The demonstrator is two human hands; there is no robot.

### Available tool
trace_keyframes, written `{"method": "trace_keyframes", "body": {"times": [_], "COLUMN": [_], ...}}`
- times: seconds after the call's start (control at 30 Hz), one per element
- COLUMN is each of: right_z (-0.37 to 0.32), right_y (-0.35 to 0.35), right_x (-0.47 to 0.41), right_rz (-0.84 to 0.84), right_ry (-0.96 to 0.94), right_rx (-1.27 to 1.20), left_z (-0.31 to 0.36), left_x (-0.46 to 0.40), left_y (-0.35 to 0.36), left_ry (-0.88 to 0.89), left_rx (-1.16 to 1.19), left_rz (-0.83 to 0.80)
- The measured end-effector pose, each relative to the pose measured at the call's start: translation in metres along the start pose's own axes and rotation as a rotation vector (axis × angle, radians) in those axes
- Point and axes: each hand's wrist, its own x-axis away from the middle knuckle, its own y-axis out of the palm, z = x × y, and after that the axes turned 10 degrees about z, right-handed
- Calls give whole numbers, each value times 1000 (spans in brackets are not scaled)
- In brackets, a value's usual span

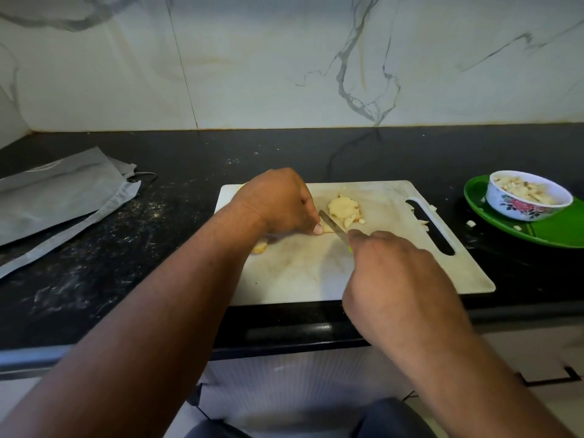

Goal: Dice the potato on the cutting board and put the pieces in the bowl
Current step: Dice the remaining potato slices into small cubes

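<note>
Potato piece [327,228] lay mostly hidden under the curled left hand [278,200] pinching it mid-cutting board [379,279]; the right hand [395,273] gripped the knife [331,223].

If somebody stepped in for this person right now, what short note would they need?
Left hand: fingers curled, pinning a potato piece to the cutting board.
Right hand: grips the knife, blade against that piece.
Done: bowl on the green plate already holds diced potato.
Left: dice the slices mid-board and the piece by the left wrist, gather strays near the board's handle slot, fill the bowl.
</note>
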Motion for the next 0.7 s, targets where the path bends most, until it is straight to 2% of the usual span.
{"method": "trace_keyframes", "body": {"times": [0.23,0.4,0.53,0.7], "right_z": [16,8,-3,7], "right_y": [-14,-13,5,-7], "right_x": [36,14,6,36], "right_rz": [-15,51,-5,-60], "right_ry": [-68,-40,7,-32], "right_rx": [-10,23,-42,-54], "left_z": [-2,0,-2,-4], "left_x": [-2,1,0,-3], "left_y": [-2,-3,-1,-1], "left_ry": [32,74,44,23], "left_rx": [-18,-83,-37,-6], "left_rz": [-21,-25,-6,-24]}}
